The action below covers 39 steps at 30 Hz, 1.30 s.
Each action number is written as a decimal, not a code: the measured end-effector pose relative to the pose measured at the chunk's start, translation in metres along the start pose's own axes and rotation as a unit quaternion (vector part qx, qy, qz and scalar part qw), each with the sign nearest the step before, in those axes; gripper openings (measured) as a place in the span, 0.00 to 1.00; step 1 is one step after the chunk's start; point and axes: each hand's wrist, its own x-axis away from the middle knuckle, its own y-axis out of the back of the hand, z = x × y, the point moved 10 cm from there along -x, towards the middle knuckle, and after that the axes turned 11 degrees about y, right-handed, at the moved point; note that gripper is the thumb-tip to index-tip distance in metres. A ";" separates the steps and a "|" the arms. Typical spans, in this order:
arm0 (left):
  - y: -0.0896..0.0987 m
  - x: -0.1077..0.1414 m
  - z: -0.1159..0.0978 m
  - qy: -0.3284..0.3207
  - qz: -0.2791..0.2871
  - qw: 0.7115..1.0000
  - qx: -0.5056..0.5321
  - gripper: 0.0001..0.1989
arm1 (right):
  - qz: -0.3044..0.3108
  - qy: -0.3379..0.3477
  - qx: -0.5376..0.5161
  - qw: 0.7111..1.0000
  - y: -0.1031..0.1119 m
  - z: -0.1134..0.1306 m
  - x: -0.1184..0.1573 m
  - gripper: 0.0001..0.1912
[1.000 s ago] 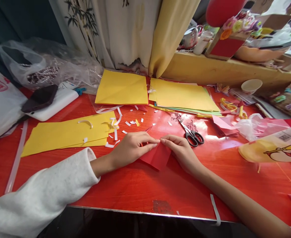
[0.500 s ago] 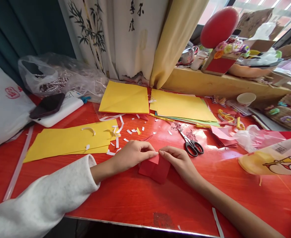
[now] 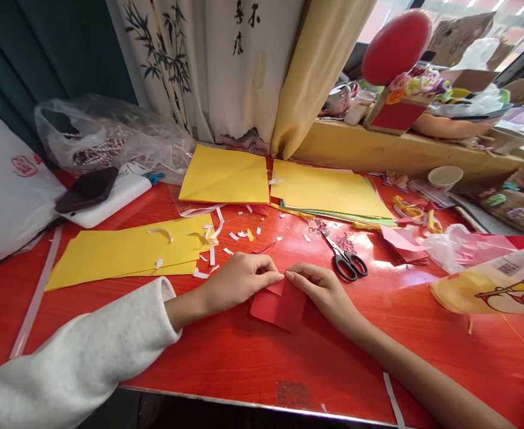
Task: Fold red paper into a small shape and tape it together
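Note:
A small piece of red paper (image 3: 278, 307), folded and creased, is held just above the red table (image 3: 190, 351). My left hand (image 3: 244, 279) pinches its upper edge between thumb and fingers. Close beside it, my right hand (image 3: 318, 286) pinches the same edge, the fingertips of both hands almost meeting. A lighter flap shows under the left thumb. Black-handled scissors (image 3: 349, 266) lie partly open beyond my right hand. White paper scraps (image 3: 212, 255) are scattered past my left hand, beside yellow paper strips (image 3: 123, 250).
Stacks of yellow paper (image 3: 226, 174) lie at the back against the curtain. A phone (image 3: 87, 190) rests on a white box at left. On the right are pink paper (image 3: 402, 241), a plastic bag (image 3: 445, 247) and a drink cup (image 3: 494, 283) lying on its side.
The lighter flap of the red paper shows less than before, and the paper's lower part has shifted slightly. Both hands keep their pinch in nearly the same place.

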 end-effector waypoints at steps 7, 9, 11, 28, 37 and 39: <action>-0.002 -0.002 0.002 0.002 0.004 1.000 -0.013 0.13 | -0.014 -0.003 -0.010 1.000 0.002 -0.001 0.000 0.13; -0.003 -0.002 0.003 0.006 0.010 1.000 -0.011 0.13 | -0.027 -0.018 -0.036 0.999 0.004 -0.004 0.002 0.14; -0.002 0.000 0.002 0.005 0.003 1.000 -0.015 0.14 | -0.037 -0.028 -0.052 0.998 0.004 -0.006 0.003 0.15; 0.006 -0.001 0.002 0.024 -0.023 0.999 -0.009 0.21 | -0.087 -0.017 -0.110 0.990 0.011 -0.009 0.003 0.14; -0.006 -0.004 0.005 0.009 0.039 0.999 -0.016 0.18 | -0.015 0.033 0.013 0.999 0.005 0.003 0.002 0.14; -0.009 -0.002 0.002 -0.008 0.044 0.999 -0.022 0.18 | 0.029 0.062 0.064 0.996 -0.003 0.009 0.003 0.14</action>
